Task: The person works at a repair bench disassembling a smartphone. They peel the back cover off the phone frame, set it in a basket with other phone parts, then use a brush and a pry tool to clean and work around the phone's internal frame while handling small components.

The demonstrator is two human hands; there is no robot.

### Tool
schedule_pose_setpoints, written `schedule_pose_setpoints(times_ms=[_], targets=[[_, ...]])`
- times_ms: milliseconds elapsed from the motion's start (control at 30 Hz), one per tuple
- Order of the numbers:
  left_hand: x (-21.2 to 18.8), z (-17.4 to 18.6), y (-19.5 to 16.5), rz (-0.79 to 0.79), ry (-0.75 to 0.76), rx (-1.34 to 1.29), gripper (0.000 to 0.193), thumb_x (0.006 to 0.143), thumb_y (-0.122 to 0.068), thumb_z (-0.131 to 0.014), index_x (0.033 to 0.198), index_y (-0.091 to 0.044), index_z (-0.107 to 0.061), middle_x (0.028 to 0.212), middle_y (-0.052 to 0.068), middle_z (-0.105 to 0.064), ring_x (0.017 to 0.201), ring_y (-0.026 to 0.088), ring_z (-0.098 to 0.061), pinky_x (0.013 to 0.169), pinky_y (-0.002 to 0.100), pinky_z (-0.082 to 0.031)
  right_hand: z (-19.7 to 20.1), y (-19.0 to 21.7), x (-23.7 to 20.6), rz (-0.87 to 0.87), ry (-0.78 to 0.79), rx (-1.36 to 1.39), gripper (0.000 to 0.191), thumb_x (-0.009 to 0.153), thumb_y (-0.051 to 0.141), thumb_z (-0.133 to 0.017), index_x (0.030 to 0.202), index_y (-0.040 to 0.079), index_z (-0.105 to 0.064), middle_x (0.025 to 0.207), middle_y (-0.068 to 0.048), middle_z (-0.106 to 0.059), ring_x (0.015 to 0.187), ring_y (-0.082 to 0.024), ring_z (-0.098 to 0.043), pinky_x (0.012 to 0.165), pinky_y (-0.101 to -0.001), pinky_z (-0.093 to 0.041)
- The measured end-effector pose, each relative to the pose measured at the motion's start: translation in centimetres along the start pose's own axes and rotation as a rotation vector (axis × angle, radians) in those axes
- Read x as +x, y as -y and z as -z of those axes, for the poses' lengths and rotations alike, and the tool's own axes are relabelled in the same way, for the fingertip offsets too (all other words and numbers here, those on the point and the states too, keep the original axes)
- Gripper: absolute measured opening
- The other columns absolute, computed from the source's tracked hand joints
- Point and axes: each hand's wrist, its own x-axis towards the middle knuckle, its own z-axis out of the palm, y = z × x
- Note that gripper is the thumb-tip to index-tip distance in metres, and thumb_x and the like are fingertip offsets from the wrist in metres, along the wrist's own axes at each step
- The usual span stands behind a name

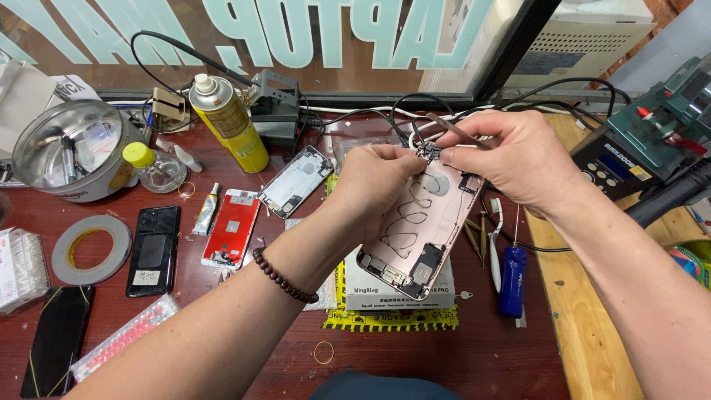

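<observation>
Rose-gold metal phone housing (418,230), open side up, held tilted in mid-air just right of frame centre, above a grey box on a yellow mat (392,315). Interior shows thin looping cable traces, a round pale patch near the top and small dark components at the lower end. Top edge carries a small dark part where both hands meet.

Left hand (378,185): comes in from lower left, beaded bracelet (285,275) on the wrist. Fingers curled closed around the upper left edge of the housing, thumb and forefinger pinched at its top rim. Firm grip on the housing.

Right hand (511,159): comes in from the right, fingers closed in a pinch around slim metal tweezers (459,132). Tweezer tips point down-left onto the dark part at the housing's top edge; whether the tips clasp anything cannot be told.

Surroundings on the dark red bench: red-backed phone part (231,228) and black phone (153,250) left of centre, tape roll (90,250) far left, yellow spray can (229,122) upper left, blue-handled screwdriver (512,281) right of the box.
</observation>
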Motion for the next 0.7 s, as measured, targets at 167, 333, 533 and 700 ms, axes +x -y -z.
schedule_pose_setpoints(times_ms=[167,333,533,700], targets=[[-0.04,-0.10,-0.06,-0.002,-0.003,-0.018,0.011,0.087,-0.008,-0.070,0.091,0.001,-0.072,0.076,0.008,-0.071,0.057,0.014,-0.065,0.050,0.031,-0.056,0.14,-0.07,0.03,-0.051,0.006,0.035,0.015,0.085,0.002,-0.077,0.100,0.002,-0.077,0.090,-0.004,-0.075,0.078,-0.008,-0.068,0.067,-0.0230,-0.056],[-0.04,-0.07,0.02,0.000,0.001,-0.022,0.009,0.087,-0.007,-0.071,0.091,0.001,-0.071,0.077,0.009,-0.072,0.059,0.015,-0.066,0.052,0.030,-0.057,0.23,-0.27,0.12,-0.098,0.023,0.089,0.016,0.085,0.001,-0.076,0.101,0.001,-0.076,0.092,-0.005,-0.075,0.079,-0.010,-0.070,0.069,-0.0247,-0.058],[0.15,0.02,0.19,-0.014,0.023,-0.028,0.009,0.088,-0.006,-0.071,0.091,0.003,-0.071,0.077,0.010,-0.072,0.059,0.015,-0.066,0.052,0.030,-0.057,0.29,-0.30,0.13,-0.117,0.034,0.062,0.018,0.086,0.001,-0.074,0.104,0.003,-0.078,0.093,-0.006,-0.076,0.082,-0.011,-0.070,0.072,-0.0249,-0.058],[-0.05,-0.04,-0.10,0.005,0.025,-0.003,0.010,0.089,-0.007,-0.070,0.091,0.003,-0.072,0.077,0.010,-0.073,0.059,0.014,-0.067,0.052,0.030,-0.057,0.06,-0.38,0.00,-0.095,0.004,0.014,0.020,0.086,0.003,-0.075,0.106,0.003,-0.077,0.094,-0.004,-0.076,0.083,-0.010,-0.069,0.072,-0.0247,-0.057]])
